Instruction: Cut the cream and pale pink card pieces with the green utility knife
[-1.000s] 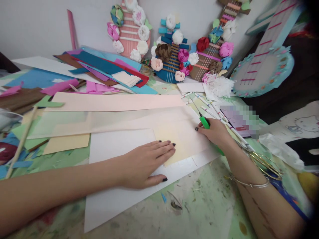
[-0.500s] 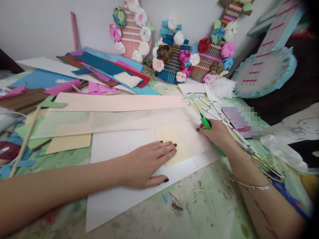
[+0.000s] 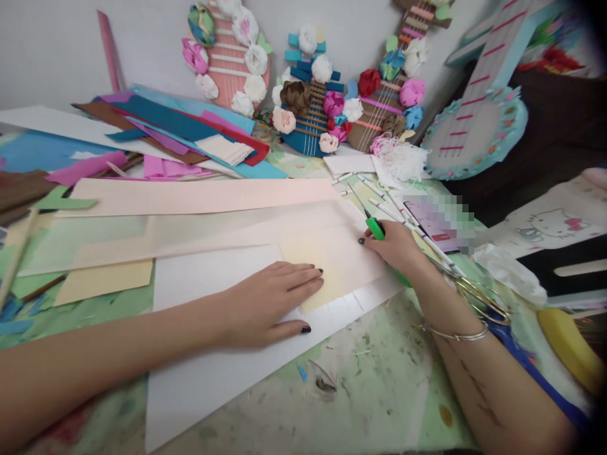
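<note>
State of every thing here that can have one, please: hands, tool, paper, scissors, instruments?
Left hand: palm down, laid flat
Right hand: closed around the green-handled tool
Green-handled tool: held, thin tip uncovered
White sheet: flat, partly covered
Pink strip: lying unrolled
Gold-handled scissors: lying down, blades partly hidden, open or shut unclear
Blue instrument: upright, strung, flower-decorated
</note>
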A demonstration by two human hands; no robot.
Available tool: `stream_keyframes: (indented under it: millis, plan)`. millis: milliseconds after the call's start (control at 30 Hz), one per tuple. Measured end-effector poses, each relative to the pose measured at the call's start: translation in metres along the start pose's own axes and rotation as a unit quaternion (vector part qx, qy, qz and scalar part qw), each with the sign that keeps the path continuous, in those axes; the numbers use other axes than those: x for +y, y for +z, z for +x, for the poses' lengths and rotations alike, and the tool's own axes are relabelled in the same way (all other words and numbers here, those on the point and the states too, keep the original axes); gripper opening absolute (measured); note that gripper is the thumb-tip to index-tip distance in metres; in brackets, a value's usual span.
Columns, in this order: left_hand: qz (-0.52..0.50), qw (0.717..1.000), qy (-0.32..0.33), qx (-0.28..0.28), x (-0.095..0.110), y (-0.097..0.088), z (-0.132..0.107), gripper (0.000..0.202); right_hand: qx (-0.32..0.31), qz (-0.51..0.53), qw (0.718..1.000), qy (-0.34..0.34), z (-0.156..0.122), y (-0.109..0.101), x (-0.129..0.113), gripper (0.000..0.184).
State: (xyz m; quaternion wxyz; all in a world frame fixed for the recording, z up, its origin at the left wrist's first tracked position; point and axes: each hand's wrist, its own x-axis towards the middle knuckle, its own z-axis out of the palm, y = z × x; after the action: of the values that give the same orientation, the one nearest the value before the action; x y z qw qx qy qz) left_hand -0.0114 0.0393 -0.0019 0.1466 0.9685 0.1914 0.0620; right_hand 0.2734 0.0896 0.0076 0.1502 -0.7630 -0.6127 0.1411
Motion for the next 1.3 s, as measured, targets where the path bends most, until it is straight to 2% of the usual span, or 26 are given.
stream_keyframes:
  millis: [167,367,467,533,600,733,833,967,1067,1300]
  plan:
    - [-0.007,1.000,0.006,0.026,-0.002,0.003,0.002,0.058,-0.002,-0.009,1.000,0.002,-0.002,-0.002,-0.004,0.016]
    - [-0.034,0.999,-0.004,0.038,0.003,-0.004,0.006,0.062,-0.002,-0.005,1.000,-0.010,-0.005,-0.004,-0.007,0.012]
    - [-0.035,0.999,-0.008,0.037,0.004,-0.008,0.009,0.062,0.030,0.039,0.998,-0.027,-0.005,-0.006,-0.004,0.019]
    - [-0.036,0.999,-0.004,0.037,0.005,-0.009,0.009,0.061,0.042,0.115,0.992,-0.012,-0.006,-0.008,-0.004,0.028]
    - [-0.036,0.999,0.001,0.039,0.005,-0.009,0.009,0.061,0.023,0.241,0.970,0.026,-0.008,-0.012,-0.005,0.033]
    - [-0.039,0.998,0.001,0.046,0.005,-0.008,0.007,0.061,-0.049,0.468,0.879,0.075,-0.016,-0.019,-0.013,0.025]
    - [-0.043,0.998,-0.006,0.048,0.005,-0.007,0.007,0.061,-0.096,0.545,0.832,0.041,-0.021,-0.018,-0.019,0.027]
    - [-0.044,0.998,-0.013,0.043,0.006,-0.006,0.007,0.062,-0.107,0.615,0.782,0.008,-0.022,-0.011,-0.022,0.036]
    - [-0.044,0.998,-0.011,0.046,0.006,-0.005,0.007,0.062,-0.128,0.627,0.768,0.027,-0.021,-0.007,-0.024,0.041]
    - [-0.047,0.998,-0.007,0.051,0.005,-0.004,0.006,0.063,-0.159,0.609,0.777,0.020,-0.028,-0.005,-0.033,0.039]
